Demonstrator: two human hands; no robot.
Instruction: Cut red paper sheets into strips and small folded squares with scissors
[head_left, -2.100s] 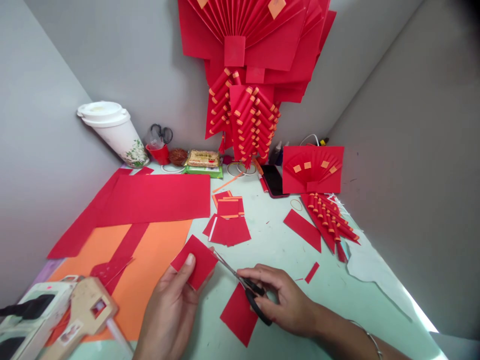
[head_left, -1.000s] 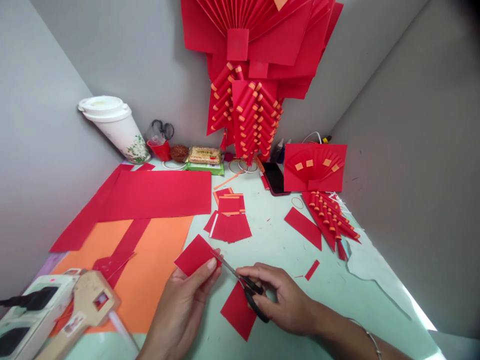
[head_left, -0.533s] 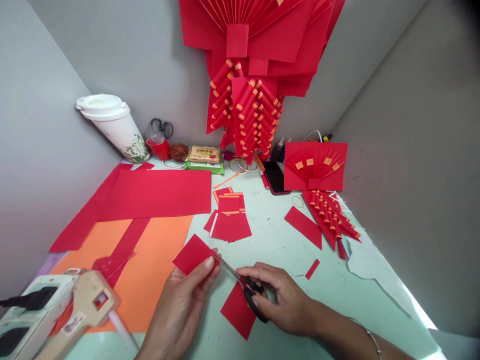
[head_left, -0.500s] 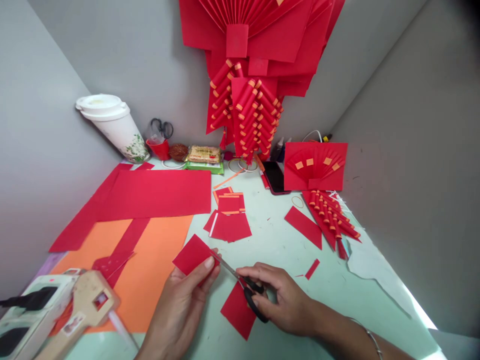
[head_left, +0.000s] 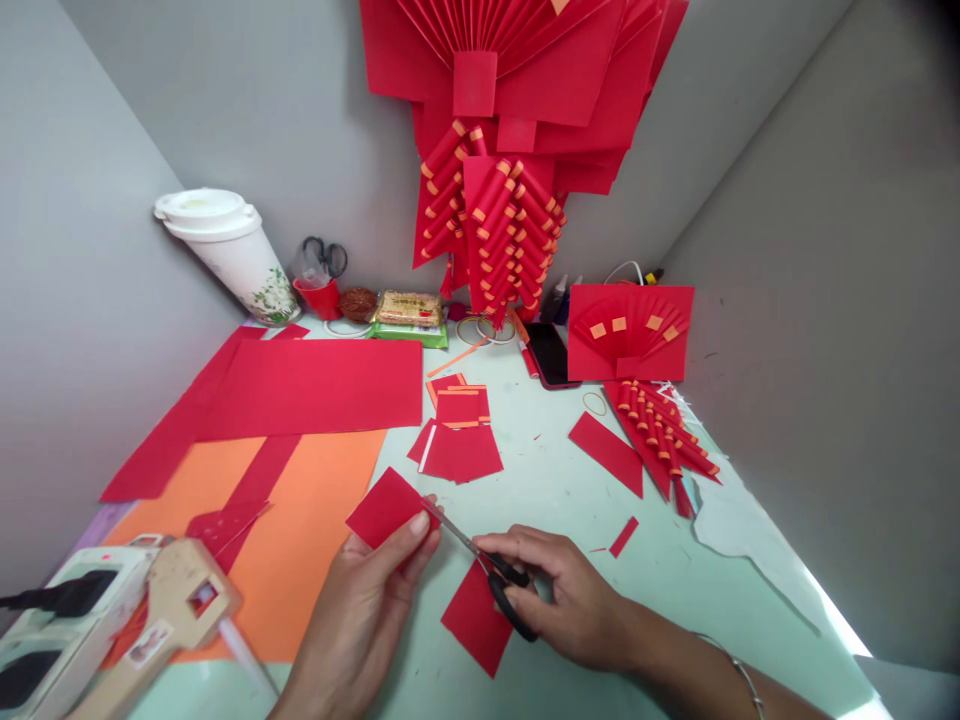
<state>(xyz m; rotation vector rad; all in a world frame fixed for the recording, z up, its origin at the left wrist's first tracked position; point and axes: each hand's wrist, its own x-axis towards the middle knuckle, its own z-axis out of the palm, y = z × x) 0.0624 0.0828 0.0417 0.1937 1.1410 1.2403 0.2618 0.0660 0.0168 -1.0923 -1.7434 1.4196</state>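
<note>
Between thumb and fingers, my left hand (head_left: 375,585) pinches a small red paper square (head_left: 386,505) above the table. My right hand (head_left: 559,595) grips black-handled scissors (head_left: 506,595), whose blades point up and left and meet the square's right edge near my left thumb. Whether the blades are cutting through the paper is too small to tell. Under the scissors lies another red paper piece (head_left: 476,620), partly covered by the handles. Beyond my hands, several red cards (head_left: 469,455) lie fanned out, some with orange strips.
A glue gun (head_left: 187,595) and a power strip (head_left: 75,610) occupy the left front, over orange paper (head_left: 300,530). Large red sheets (head_left: 315,390) lie behind. A white cup (head_left: 232,260) leans at the back left. A phone (head_left: 550,355) and firecracker decorations (head_left: 660,430) sit toward the right.
Almost nothing differs. Both hands, the red square and the scissors keep nearly the same position, with only a slight shift of the view.
</note>
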